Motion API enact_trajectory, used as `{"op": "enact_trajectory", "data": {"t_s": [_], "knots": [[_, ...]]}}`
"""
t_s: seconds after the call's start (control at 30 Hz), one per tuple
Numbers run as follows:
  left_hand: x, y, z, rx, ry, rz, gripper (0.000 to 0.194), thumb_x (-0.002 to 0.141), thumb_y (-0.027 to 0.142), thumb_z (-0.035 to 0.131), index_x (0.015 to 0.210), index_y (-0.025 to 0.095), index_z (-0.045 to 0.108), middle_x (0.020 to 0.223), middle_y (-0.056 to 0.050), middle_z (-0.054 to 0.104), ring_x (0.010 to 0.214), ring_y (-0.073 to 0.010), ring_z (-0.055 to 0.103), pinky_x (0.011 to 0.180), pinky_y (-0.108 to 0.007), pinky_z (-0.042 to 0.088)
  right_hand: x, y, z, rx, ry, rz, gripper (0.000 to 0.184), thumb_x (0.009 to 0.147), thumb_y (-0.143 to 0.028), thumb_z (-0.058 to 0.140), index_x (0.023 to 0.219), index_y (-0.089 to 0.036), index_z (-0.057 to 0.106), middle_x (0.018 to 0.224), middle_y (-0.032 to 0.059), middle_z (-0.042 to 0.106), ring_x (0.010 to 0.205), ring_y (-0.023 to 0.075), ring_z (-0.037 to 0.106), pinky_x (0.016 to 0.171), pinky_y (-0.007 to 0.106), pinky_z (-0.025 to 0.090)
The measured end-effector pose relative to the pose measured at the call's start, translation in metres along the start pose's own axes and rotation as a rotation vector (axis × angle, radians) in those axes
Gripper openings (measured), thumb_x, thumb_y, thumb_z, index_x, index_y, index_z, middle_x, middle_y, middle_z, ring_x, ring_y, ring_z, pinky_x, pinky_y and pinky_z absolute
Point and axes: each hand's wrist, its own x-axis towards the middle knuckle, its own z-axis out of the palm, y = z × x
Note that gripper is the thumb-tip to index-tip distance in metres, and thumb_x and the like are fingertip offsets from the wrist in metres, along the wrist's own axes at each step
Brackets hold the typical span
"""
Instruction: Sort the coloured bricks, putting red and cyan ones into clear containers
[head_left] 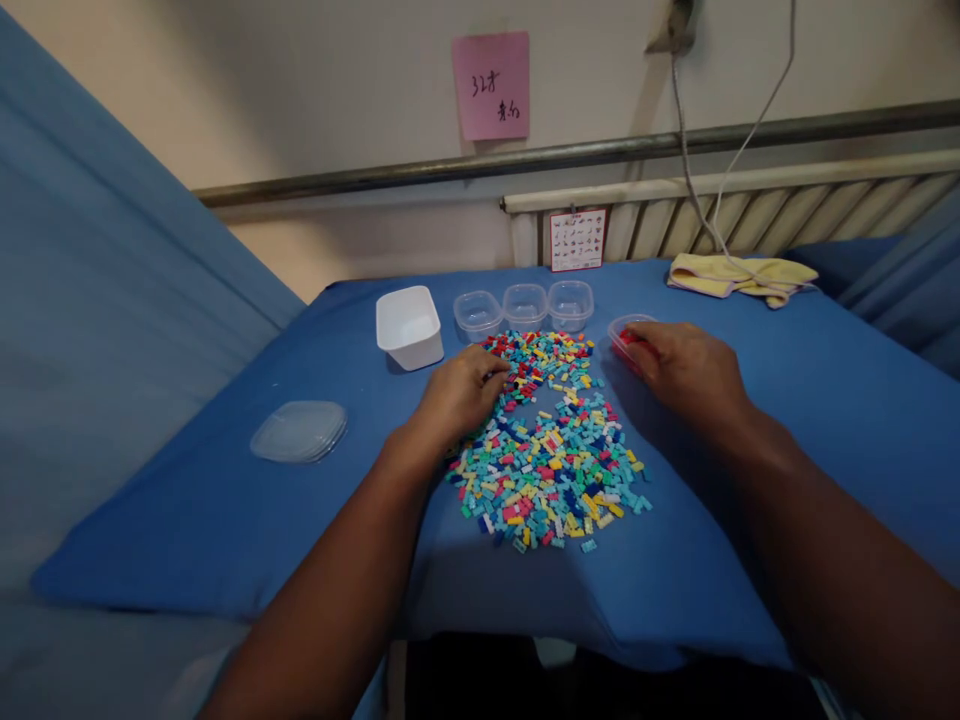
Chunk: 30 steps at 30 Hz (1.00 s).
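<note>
head view: left hand [463, 390] curled narrow, bricks [551, 465] at fingertips; pinch cannot be told. right hand [688, 366] narrowed over clear tub [616, 328], red pieces [623, 342] by fingertips, grip hidden; tub apparently placed for short reach.

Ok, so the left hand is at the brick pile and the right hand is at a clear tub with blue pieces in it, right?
Not quite: the pieces in the clear tub are red, as the head view shows. The left hand is at the brick pile, and the right hand at that tub.
</note>
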Motion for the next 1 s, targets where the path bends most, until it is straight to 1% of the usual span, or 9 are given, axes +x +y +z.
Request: {"op": "enact_trajectory", "data": {"t_s": [0.13,0.23,0.37,0.47,0.6,0.7,0.87,0.93,1.0], "knots": [[0.001,0.002,0.012,0.142,-0.131,0.159,0.027,0.106,0.024,0.056,0.118,0.023,0.08,0.125,-0.009,0.076,0.122,-0.0246,0.067,0.108,-0.04,0.053,0.0,0.005,0.003,0.017,0.027,-0.025,0.033,0.107,-0.031,0.055,0.128,-0.019,0.078,0.121,0.0162,0.081,0.106,0.038,0.074,0.092,0.052,0.057],[-0.001,0.004,0.011,0.226,-0.169,0.141,0.028,0.105,0.025,0.058,0.121,0.022,0.079,0.122,-0.011,0.075,0.121,-0.0273,0.067,0.106,-0.042,0.053,-0.003,-0.015,0.003,0.147,0.071,-0.149,0.034,0.108,-0.028,0.051,0.128,-0.016,0.077,0.126,0.0176,0.08,0.115,0.0363,0.073,0.104,0.054,0.055],[-0.004,0.003,-0.001,0.218,-0.111,0.087,0.03,0.101,0.024,0.061,0.126,0.022,0.078,0.122,-0.011,0.074,0.119,-0.0276,0.066,0.105,-0.042,0.053,-0.011,-0.052,0.01,0.362,-0.109,-0.396,0.033,0.11,-0.029,0.052,0.134,-0.019,0.073,0.135,0.0141,0.077,0.129,0.0307,0.07,0.114,0.051,0.053],[-0.006,0.005,-0.006,0.196,-0.068,0.081,0.032,0.103,0.02,0.056,0.126,0.023,0.078,0.117,-0.01,0.074,0.116,-0.0252,0.066,0.102,-0.039,0.054,-0.015,-0.073,0.02,0.425,-0.262,-0.499,0.039,0.111,-0.029,0.05,0.145,-0.018,0.065,0.145,0.0152,0.071,0.138,0.0298,0.065,0.119,0.052,0.049],[-0.008,0.012,-0.002,0.33,-0.2,0.089,0.037,0.097,0.014,0.056,0.124,0.022,0.08,0.109,-0.011,0.073,0.108,-0.0277,0.068,0.091,-0.039,0.056,-0.013,-0.085,0.028,0.402,-0.391,-0.517,0.044,0.106,-0.019,0.05,0.149,-0.014,0.059,0.138,0.0191,0.073,0.128,0.0314,0.069,0.11,0.051,0.054],[-0.009,0.016,-0.002,0.345,-0.271,0.099,0.039,0.093,0.012,0.057,0.122,0.022,0.081,0.109,-0.011,0.074,0.104,-0.0268,0.069,0.089,-0.038,0.056,-0.011,-0.084,0.025,0.393,-0.43,-0.503,0.043,0.104,-0.018,0.051,0.146,-0.014,0.061,0.123,0.017,0.077,0.114,0.0301,0.072,0.102,0.049,0.056],[-0.012,0.016,-0.011,0.23,-0.225,0.063,0.035,0.092,0.01,0.057,0.112,0.021,0.083,0.112,-0.009,0.077,0.102,-0.0241,0.071,0.093,-0.037,0.056,-0.011,-0.075,0.02,0.44,-0.308,-0.406,0.045,0.105,-0.018,0.045,0.146,-0.018,0.063,0.129,0.0153,0.077,0.115,0.0291,0.071,0.102,0.047,0.056],[-0.013,0.016,-0.012,0.224,-0.194,0.042,0.035,0.093,0.01,0.056,0.113,0.02,0.083,0.112,-0.009,0.078,0.102,-0.0246,0.071,0.093,-0.038,0.056,-0.012,-0.073,0.021,0.441,-0.312,-0.393,0.045,0.106,-0.018,0.044,0.146,-0.016,0.063,0.13,0.0163,0.076,0.116,0.0295,0.071,0.102,0.047,0.057],[-0.013,0.016,-0.012,0.237,-0.225,0.057,0.035,0.092,0.01,0.057,0.113,0.021,0.083,0.111,-0.009,0.078,0.102,-0.0255,0.071,0.092,-0.038,0.057,-0.013,-0.074,0.022,0.438,-0.35,-0.418,0.045,0.105,-0.018,0.044,0.144,-0.015,0.065,0.128,0.0165,0.077,0.114,0.029,0.073,0.101,0.046,0.058]]}}
